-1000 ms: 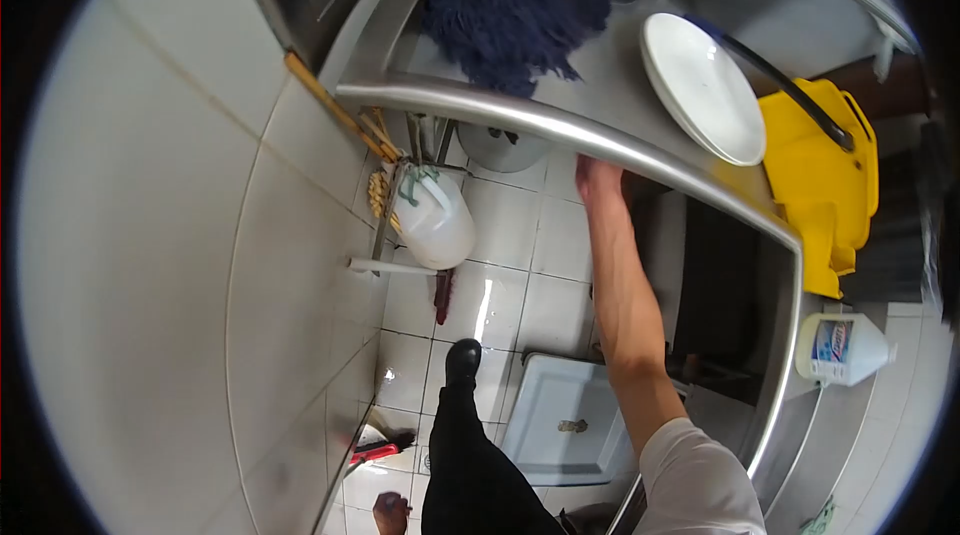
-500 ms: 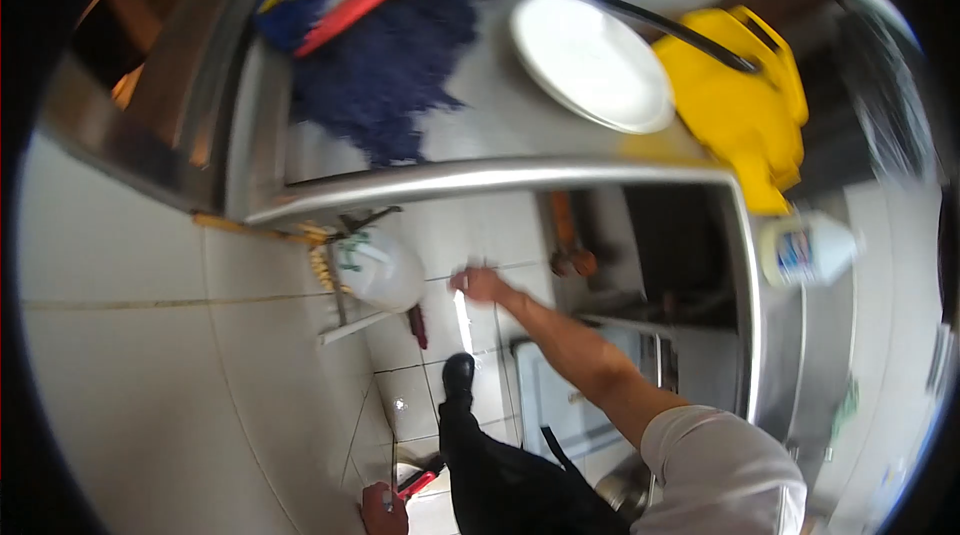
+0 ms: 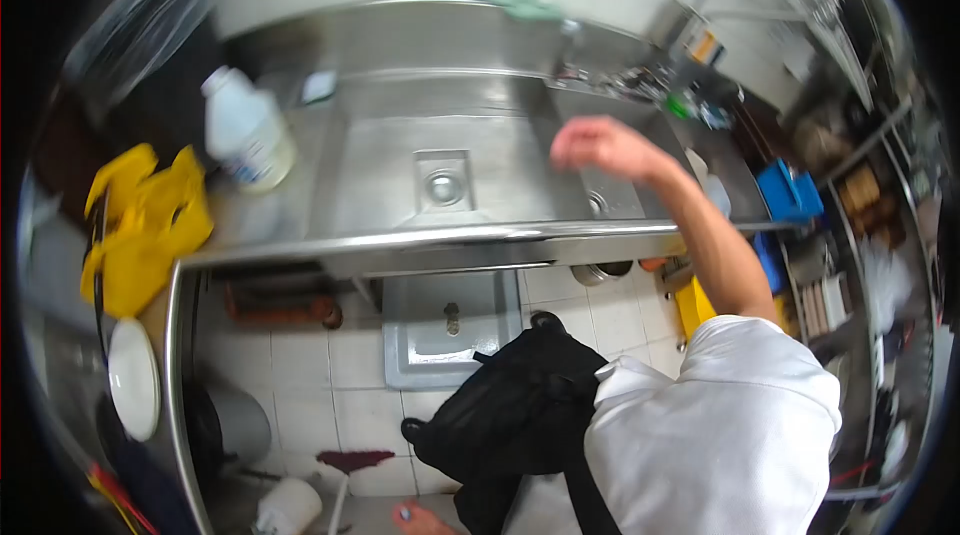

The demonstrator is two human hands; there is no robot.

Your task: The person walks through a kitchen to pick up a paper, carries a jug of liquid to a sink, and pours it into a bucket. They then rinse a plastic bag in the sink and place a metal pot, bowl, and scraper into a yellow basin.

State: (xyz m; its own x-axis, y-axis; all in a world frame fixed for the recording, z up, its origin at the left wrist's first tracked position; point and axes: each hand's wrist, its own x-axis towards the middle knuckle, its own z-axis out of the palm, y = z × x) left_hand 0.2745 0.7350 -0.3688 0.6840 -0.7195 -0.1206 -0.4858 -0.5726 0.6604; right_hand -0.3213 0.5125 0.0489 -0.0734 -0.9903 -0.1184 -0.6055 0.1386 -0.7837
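Observation:
Above the ridge between the two steel basins hangs my right hand (image 3: pixel 608 147), a little blurred, its fingers loosely bent and nothing seen in them. Below it and to the left is the wide sink basin (image 3: pixel 380 185) with a square drain (image 3: pixel 443 182). At the bottom edge my left hand (image 3: pixel 422 521) is partly cut off; its fingers look curled around a small pale bluish thing that I cannot make out. Near it are a dark red brush head (image 3: pixel 355 459) on a white pole and a white container (image 3: pixel 290 507) on the floor.
A bleach-like jug (image 3: pixel 245 130), yellow gloves or cloth (image 3: pixel 145 225) and a white plate (image 3: pixel 134 379) lie left. A green cloth (image 3: pixel 518 0) hangs at the back. A grey tub (image 3: pixel 453 375) stands under the sink; a blue bin (image 3: pixel 788 192) sits right.
My view has swung right, from the counter's end to the sink. My right hand has gone from over the floor to over the basins. The red-handled thing at my left hand no longer shows.

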